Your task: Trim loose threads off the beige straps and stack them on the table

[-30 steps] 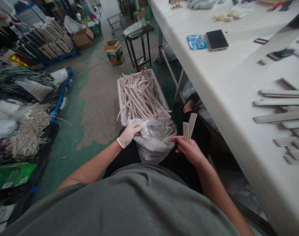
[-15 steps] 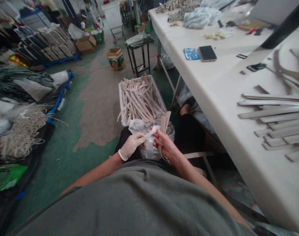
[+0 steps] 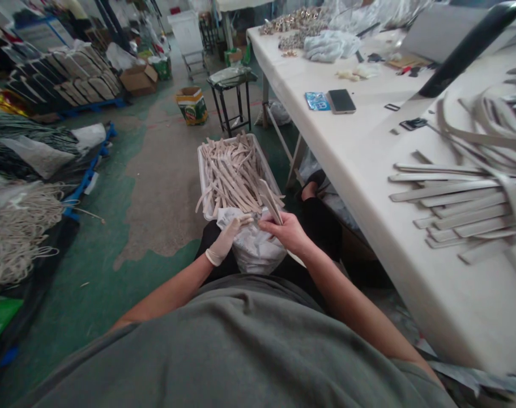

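Green floor [image 3: 100, 249] carries white crate [image 3: 201, 170]. Near its closest edge, right hand [image 3: 288, 231] pinches beige straps [image 3: 269, 199]; left hand [image 3: 229, 237], I cannot tell its grip.

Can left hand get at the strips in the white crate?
Probably yes: the left hand is close to the open crate, its strips uncovered; only the plastic bag sits at its near edge.

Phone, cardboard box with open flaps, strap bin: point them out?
Phone [image 3: 341, 101]: head view, middle of its dark face.
Cardboard box [image 3: 138, 81]: head view, front side.
Strap bin [image 3: 202, 180]: head view, left wall.
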A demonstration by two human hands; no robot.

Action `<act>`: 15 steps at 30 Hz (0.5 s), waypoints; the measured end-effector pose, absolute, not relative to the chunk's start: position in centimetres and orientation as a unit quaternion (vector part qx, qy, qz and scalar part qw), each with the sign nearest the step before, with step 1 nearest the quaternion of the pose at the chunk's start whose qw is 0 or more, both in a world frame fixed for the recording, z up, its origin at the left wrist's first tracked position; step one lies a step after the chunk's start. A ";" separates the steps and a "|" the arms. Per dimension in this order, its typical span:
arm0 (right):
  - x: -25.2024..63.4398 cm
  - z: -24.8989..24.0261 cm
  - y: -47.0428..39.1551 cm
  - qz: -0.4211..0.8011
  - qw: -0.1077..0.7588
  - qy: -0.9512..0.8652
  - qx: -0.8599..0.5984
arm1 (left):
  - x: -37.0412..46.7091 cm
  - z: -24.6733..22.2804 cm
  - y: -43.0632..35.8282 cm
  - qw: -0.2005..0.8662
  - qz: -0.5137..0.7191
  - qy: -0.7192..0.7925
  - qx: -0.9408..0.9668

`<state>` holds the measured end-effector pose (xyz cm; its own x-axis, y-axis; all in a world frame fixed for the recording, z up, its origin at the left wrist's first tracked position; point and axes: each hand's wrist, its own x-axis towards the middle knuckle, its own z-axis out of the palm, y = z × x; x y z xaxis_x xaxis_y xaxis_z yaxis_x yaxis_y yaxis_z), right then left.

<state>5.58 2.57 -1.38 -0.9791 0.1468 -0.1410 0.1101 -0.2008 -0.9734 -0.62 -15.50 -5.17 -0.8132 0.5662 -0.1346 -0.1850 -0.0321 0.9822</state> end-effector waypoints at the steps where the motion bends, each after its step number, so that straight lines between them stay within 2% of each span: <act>1: 5.3 -0.9 2.9 0.754 0.007 -0.651 -0.083 | -1.1 -5.3 -15.0 0.281 0.714 0.624 0.149; 5: 4.2 0.0 4.3 0.696 0.001 -0.716 -0.056 | -2.1 -5.3 -13.2 0.347 0.688 0.607 0.195; 8: 3.6 -0.1 5.4 0.653 0.046 -0.754 -0.060 | -2.1 -4.7 -12.9 0.388 0.651 0.617 0.213; 15: 2.5 -0.6 8.6 0.651 0.091 -0.743 -0.127 | -1.9 -4.8 -15.6 0.380 0.620 0.661 0.188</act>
<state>2.47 8.56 -0.63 -0.9509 0.3081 -0.0302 0.0703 0.1197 -0.9903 -1.86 -15.59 -4.78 -0.6407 0.7189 -0.2696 -0.2233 0.1615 0.9613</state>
